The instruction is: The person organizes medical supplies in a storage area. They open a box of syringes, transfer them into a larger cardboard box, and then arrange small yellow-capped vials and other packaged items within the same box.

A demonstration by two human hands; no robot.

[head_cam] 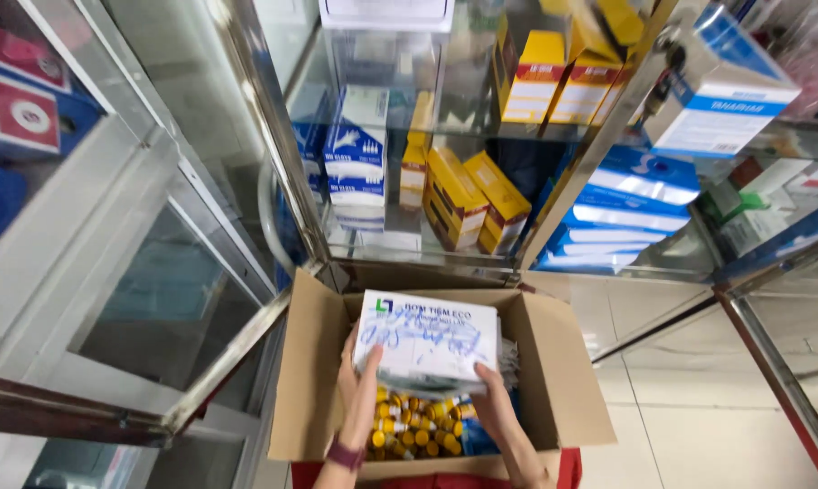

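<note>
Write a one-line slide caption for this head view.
Both hands, left hand and right hand, hold a white packet over an open cardboard box of yellow-capped vials, before a glass cabinet.

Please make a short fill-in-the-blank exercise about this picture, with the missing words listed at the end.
1. Both hands, left hand and right hand, hold a white ____.
2. The packet is over an open cardboard ____.
3. The box contains many small vials with ____ caps.
4. The cabinet behind the box has ____ shelves.

Missing words: packet; box; yellow; glass
</note>
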